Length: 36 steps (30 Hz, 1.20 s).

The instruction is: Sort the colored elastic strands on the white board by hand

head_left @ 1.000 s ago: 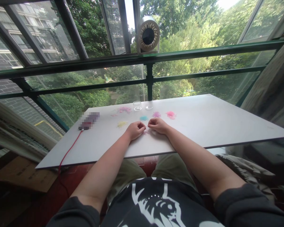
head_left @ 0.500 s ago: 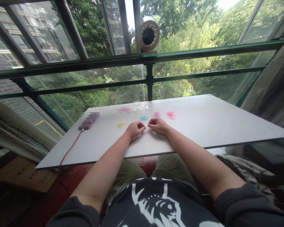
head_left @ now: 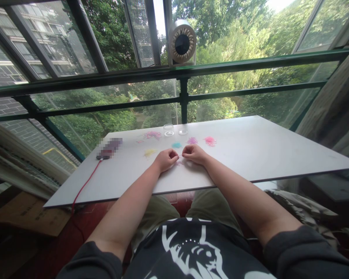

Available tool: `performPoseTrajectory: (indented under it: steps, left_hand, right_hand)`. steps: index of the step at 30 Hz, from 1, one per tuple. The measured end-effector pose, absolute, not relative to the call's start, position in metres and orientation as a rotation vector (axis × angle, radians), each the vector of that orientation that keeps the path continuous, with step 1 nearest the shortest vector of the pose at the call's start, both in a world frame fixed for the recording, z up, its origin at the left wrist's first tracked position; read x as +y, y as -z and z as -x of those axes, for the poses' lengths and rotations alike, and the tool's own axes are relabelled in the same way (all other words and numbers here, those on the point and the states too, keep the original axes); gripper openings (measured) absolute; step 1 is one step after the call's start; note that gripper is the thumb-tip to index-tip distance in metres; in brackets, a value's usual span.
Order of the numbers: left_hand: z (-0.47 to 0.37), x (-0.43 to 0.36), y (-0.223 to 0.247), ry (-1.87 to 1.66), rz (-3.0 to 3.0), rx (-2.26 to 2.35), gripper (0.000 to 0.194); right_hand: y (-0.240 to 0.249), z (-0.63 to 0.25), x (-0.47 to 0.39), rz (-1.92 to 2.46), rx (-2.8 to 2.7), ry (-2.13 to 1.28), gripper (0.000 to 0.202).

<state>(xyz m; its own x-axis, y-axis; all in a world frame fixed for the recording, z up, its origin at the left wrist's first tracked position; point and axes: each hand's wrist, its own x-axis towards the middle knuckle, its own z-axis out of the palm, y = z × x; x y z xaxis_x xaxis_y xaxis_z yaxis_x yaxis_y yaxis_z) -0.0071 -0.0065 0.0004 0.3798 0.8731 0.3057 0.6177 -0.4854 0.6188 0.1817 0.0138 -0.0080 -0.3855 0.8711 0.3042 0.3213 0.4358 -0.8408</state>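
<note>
Over the near middle of the white table (head_left: 235, 155), my left hand (head_left: 166, 160) and my right hand (head_left: 194, 154) face each other with a small gap between the fingertips. Both are closed in a pinch. What they pinch is too small to make out. Just below the fingertips lies a little scatter of thin pale purple pieces (head_left: 179, 163). Beyond my hands are small heaps of similar thin pieces: a teal heap (head_left: 176, 145), a purple heap (head_left: 192, 140) and a pink-red heap (head_left: 210, 141). To the left lie a yellow heap (head_left: 149, 152) and a larger pink-purple heap (head_left: 153, 135).
A clear round container (head_left: 168, 130) and a clear shallow lid or dish (head_left: 183, 132) stand at the table's back edge. A pixelated device (head_left: 110, 148) with a red cable (head_left: 87, 182) lies at the left. Behind the table runs a green railing (head_left: 235, 64) before windows.
</note>
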Motion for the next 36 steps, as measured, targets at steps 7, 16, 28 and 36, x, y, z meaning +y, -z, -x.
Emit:
performPoseTrajectory:
  steps: [7,16,28,36]
  left_hand:
    - [0.0064,-0.0076,-0.0007,-0.88,-2.234,1.282,0.022]
    - [0.007,-0.0067,0.0011,-0.852,-2.262,1.302,0.022]
    - [0.0064,-0.0055,0.0012,-0.846,-2.253,1.292,0.02]
    - [0.0071,-0.005,0.0033,-0.858,-2.263,1.29,0.019]
  right_hand:
    - [0.0074,-0.1803,0.0114,1.032,-1.965,-0.849,0.008]
    - [0.0045,-0.1797,0.008,1.069,-2.014,-0.816,0.01]
    - [0.0067,-0.1795,0.0098,1.086,-2.047,-0.732,0.013]
    - [0.0063,-0.1785,0.0104,1.072,-2.075,-0.665,0.013]
